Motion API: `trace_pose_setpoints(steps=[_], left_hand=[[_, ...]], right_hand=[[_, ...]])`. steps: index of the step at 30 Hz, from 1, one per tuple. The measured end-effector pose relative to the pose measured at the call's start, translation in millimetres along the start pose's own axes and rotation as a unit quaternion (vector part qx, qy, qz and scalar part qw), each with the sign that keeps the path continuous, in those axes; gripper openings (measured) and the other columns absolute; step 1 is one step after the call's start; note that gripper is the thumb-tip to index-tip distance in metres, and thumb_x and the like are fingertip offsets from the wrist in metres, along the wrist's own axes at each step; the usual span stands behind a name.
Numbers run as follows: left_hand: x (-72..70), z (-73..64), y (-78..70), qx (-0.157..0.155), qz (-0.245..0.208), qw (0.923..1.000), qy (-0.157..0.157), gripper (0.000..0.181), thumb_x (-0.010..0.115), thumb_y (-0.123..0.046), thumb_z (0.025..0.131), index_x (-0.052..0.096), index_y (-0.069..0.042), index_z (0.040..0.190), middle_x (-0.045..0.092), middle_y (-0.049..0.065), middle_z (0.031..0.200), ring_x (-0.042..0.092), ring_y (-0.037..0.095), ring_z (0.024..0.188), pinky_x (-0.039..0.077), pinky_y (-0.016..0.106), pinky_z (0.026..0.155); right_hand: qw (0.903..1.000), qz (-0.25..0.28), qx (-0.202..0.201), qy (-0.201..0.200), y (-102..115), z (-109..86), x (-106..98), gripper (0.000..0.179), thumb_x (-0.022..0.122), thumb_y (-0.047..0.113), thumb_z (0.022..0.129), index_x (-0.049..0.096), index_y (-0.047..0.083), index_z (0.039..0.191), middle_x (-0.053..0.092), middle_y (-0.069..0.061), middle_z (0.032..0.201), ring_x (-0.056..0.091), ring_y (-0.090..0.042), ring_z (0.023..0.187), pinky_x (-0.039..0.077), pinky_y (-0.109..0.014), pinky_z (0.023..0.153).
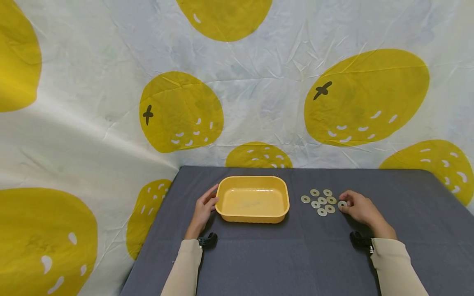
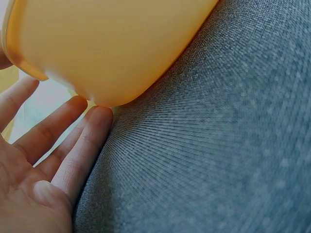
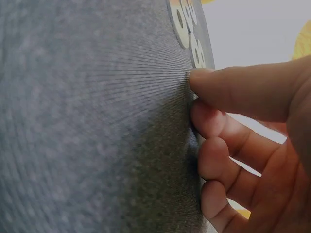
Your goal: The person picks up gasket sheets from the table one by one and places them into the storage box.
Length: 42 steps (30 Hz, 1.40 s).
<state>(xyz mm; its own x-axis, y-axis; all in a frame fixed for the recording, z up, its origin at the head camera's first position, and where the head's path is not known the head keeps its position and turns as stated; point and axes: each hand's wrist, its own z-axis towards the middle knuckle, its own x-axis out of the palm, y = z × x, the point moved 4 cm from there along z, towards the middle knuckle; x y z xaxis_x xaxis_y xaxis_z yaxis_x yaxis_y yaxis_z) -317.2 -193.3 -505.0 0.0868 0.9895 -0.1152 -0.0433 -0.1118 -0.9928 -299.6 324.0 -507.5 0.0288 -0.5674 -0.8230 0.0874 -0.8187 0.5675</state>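
A yellow rectangular tray (image 1: 252,219) stands on the dark cloth in the head view. My left hand (image 1: 203,209) is at its left end, with the thumb by the rim. The left wrist view shows nearly straight fingers (image 2: 80,160) touching the outer wall of the tray (image 2: 112,53). To the right, my right hand (image 1: 361,210) pinches a round metal washer (image 1: 340,202) between thumb and index finger, close to the cloth. Several more washers (image 1: 322,200) lie flat in a loose cluster just left of it. In the right wrist view the thumb (image 3: 233,90) and curled fingertips are against the cloth.
A dark grey cloth (image 1: 266,259) covers the table. Behind and to the left hangs a white curtain (image 1: 259,107) printed with large yellow fruit. Black straps with small cameras (image 1: 209,240) sit on both wrists.
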Motion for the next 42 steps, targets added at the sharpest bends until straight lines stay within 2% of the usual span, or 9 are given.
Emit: trace_pose_setpoints(steps=[8,13,17,24,34,39,42], left_hand=[[0.3,-1.7,0.9,0.000,0.005,0.9999,-0.011,0.052,0.057,-0.010,0.103,0.048,-0.013,0.154,0.061,0.021,0.141,0.063,0.034,0.123,0.059,0.027,0.086],[0.1,-2.4,1.5,-0.004,0.010,0.9999,-0.013,0.052,0.059,-0.012,0.102,0.049,-0.015,0.154,0.062,0.018,0.139,0.065,0.026,0.118,0.059,0.028,0.087],[-0.2,-2.7,2.3,-0.003,0.011,0.9998,-0.016,0.051,0.059,-0.013,0.102,0.051,-0.017,0.152,0.063,0.017,0.137,0.066,0.022,0.115,0.059,0.029,0.087],[-0.1,-2.5,2.4,0.000,0.016,0.9998,-0.016,0.052,0.057,-0.012,0.103,0.047,-0.014,0.155,0.063,0.018,0.137,0.066,0.025,0.116,0.059,0.029,0.088],[0.2,-2.3,1.3,-0.002,0.015,0.9997,-0.018,0.051,0.057,-0.011,0.103,0.049,-0.016,0.154,0.062,0.020,0.138,0.065,0.031,0.118,0.059,0.030,0.089],[0.8,-1.6,1.1,0.001,0.010,0.9999,-0.013,0.051,0.055,-0.011,0.104,0.048,-0.015,0.154,0.061,0.022,0.139,0.063,0.036,0.121,0.059,0.031,0.090],[1.0,-1.4,0.9,0.002,0.010,0.9999,-0.013,0.051,0.056,-0.011,0.104,0.049,-0.015,0.154,0.061,0.021,0.139,0.064,0.034,0.121,0.059,0.030,0.090]], right_hand=[[0.9997,0.010,0.014,0.019,0,-1.2,-1,0.026,0.070,0.012,0.093,0.068,-0.003,0.115,0.057,-0.005,0.079,0.049,-0.018,0.069,0.037,-0.033,0.063],[0.9992,0.029,0.024,0.016,-1,-1.7,-2,0.032,0.071,0.011,0.092,0.064,-0.007,0.118,0.063,-0.008,0.083,0.052,-0.017,0.071,0.040,-0.032,0.064],[0.9982,0.057,0.016,0.007,-1,-1.1,-2,0.035,0.073,0.007,0.089,0.062,-0.009,0.118,0.067,-0.010,0.084,0.053,-0.017,0.072,0.040,-0.029,0.063],[0.9960,0.088,0.012,0.004,2,0.4,-2,0.039,0.073,0.002,0.087,0.058,-0.009,0.121,0.068,-0.013,0.089,0.054,-0.015,0.073,0.042,-0.026,0.060],[0.9951,0.098,0.015,0.004,12,0.8,-5,0.042,0.074,0.002,0.086,0.056,-0.008,0.122,0.067,-0.014,0.092,0.053,-0.019,0.077,0.043,-0.027,0.061],[0.9946,0.103,0.015,0.002,15,0.2,-5,0.042,0.075,0.004,0.087,0.055,-0.008,0.122,0.066,-0.013,0.094,0.053,-0.016,0.075,0.044,-0.027,0.060],[0.9950,0.100,0.011,-0.003,16,0.2,-5,0.042,0.075,0.007,0.088,0.056,-0.007,0.122,0.067,-0.013,0.095,0.053,-0.015,0.076,0.043,-0.026,0.061]])
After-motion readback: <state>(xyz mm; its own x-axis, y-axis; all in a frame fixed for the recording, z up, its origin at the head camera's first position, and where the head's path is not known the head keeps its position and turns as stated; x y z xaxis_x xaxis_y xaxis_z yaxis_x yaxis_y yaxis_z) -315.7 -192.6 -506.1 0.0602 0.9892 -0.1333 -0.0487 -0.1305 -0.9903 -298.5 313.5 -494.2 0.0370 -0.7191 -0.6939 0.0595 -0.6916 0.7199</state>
